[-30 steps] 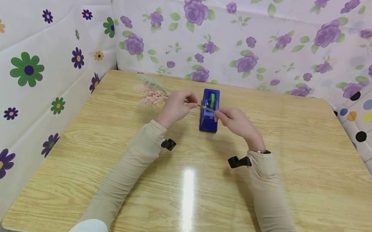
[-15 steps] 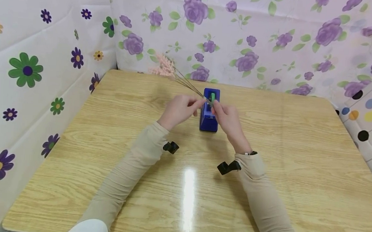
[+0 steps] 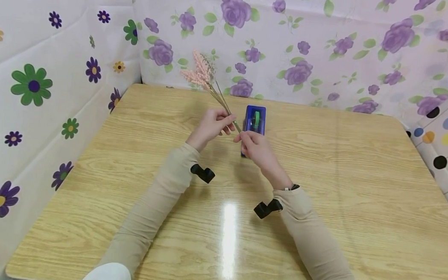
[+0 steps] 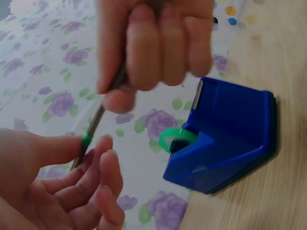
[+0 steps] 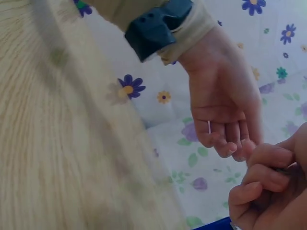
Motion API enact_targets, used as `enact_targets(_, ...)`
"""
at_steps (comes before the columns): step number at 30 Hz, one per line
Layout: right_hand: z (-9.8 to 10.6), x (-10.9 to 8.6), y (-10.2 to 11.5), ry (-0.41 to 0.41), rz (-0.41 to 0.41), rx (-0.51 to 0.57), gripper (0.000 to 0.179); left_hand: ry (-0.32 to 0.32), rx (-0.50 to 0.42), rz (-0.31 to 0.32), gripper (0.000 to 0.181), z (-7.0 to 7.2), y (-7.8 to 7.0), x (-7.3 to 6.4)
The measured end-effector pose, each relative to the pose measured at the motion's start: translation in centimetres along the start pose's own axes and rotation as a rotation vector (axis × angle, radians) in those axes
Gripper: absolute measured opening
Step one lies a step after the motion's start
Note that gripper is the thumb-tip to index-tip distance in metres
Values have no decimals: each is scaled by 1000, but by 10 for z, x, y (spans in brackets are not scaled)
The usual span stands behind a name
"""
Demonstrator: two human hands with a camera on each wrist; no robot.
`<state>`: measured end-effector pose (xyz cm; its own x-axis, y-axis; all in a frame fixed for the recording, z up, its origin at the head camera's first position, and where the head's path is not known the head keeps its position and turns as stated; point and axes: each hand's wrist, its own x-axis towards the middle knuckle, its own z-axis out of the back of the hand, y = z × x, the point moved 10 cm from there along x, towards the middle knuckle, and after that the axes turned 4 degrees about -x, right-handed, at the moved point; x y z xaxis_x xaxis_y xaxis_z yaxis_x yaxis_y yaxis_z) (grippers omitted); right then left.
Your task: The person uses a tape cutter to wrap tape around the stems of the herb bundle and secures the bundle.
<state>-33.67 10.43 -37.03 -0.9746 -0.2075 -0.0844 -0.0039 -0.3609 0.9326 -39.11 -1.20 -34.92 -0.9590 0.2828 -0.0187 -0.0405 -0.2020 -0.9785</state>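
A small bunch of artificial flowers [image 3: 199,72], with pink heads and a greyish sprig, leans up and left above the table. My left hand [image 3: 211,125] pinches its thin stems between thumb and fingers. In the left wrist view, a green band [image 4: 87,140] circles the stems by that left thumb. My right hand [image 3: 257,149] grips the stems lower down, fingers curled round them. Just behind the right hand stands a blue tape dispenser [image 4: 232,132] holding a green tape roll [image 3: 256,119]. The right hand covers part of the dispenser in the head view.
The wood-grain table [image 3: 156,238] spreads under both arms. A floral cloth [image 3: 330,43] hangs behind it, and another flowered cloth [image 3: 58,82] is at the left. Black wrist cameras [image 3: 203,173] stick out below each wrist.
The flower bunch has swung from lying leftward to pointing up and left. My right hand has moved left and slightly down; the left hand stays on the stems. The dispenser has not moved.
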Motion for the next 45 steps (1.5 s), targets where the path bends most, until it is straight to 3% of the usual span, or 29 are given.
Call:
enact_targets(6, -23, -3, 0, 86, 0, -114, 37, 2, 7, 39, 24, 14, 5, 1)
enact_targets(15, -42, -10, 3, 139, 46, -238, 34, -22, 24, 128, 22, 31, 14, 2)
enact_targets(18, -50, -10, 2, 172, 85, -324, 34, 9, 80, 163, 24, 30, 18, 2)
enact_targets(24, -71, -14, 0, 289, 153, -487, 34, 127, 280, 213, 28, 22, 30, 2)
enact_targets(32, -85, -20, -3, 385, 176, -579, 30, 223, 439, 264, 25, 14, 46, -1)
enact_targets(38, -92, -23, -4, 442, 239, -613, 29, 265, 507, 325, 23, 10, 59, -2)
enact_targets(45, -94, -25, -6, 478, 268, -632, 29, 256, 551, 329, 23, 11, 70, 0)
